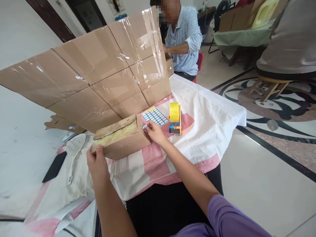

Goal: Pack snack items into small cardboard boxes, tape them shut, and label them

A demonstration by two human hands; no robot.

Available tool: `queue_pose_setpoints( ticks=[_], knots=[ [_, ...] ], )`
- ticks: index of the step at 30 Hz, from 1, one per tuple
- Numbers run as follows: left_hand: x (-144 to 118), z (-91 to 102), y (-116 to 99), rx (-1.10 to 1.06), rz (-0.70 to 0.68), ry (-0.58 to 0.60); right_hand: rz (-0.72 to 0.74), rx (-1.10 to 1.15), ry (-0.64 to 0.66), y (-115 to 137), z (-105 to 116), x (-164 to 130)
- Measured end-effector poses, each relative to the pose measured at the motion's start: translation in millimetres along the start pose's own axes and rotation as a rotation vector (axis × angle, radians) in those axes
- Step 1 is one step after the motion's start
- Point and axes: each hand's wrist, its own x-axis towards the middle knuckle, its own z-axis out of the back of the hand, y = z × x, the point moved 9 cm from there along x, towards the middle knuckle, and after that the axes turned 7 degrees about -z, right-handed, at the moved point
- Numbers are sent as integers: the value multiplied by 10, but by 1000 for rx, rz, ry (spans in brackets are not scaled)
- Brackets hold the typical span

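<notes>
A small cardboard box (125, 143) lies on the cloth in front of me, with a torn-edged gap along its top showing pale yellow material. My left hand (97, 161) grips its left end, thumb on the near side. At the right end, my right hand (155, 132) has its fingers pinched on a small white label with a blue edge (144, 127), held against the box. Just beyond that hand lies a sheet of blue-bordered labels (156, 116). A tape dispenser (175, 126) with a yellow roll stands to the right of the sheet.
Stacked taped cartons (98, 75) form a wall behind the box. To the left lie a white slotted skimmer (74, 146) and a black flat object (54, 167). Another person (184, 39) sits beyond the table (204, 105); a second person (288, 42) sits on a stool at right.
</notes>
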Motion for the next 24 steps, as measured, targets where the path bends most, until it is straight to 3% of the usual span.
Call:
queue_pose_setpoints(
  ticks=[2,5,8,11,13,15,24],
  knots=[
    [-54,74,-188,31,-29,-66,-4,1,2,-6,-5,3],
    [-193,76,-780,131,-234,-128,-11,5,3,-15,-9,9],
    [-365,-206,-1430,247,-478,-14,-20,14,14,-36,-19,22],
    [-503,-612,-1794,308,-640,221,-24,34,34,-65,-32,41],
    [-572,-806,-1875,353,-716,337,-28,54,50,-86,-42,55],
    [-606,-899,-1870,396,-750,382,-37,75,73,-108,-57,66],
    [-671,-894,-1785,408,-743,343,-78,147,209,-124,-90,43]
  ],
)
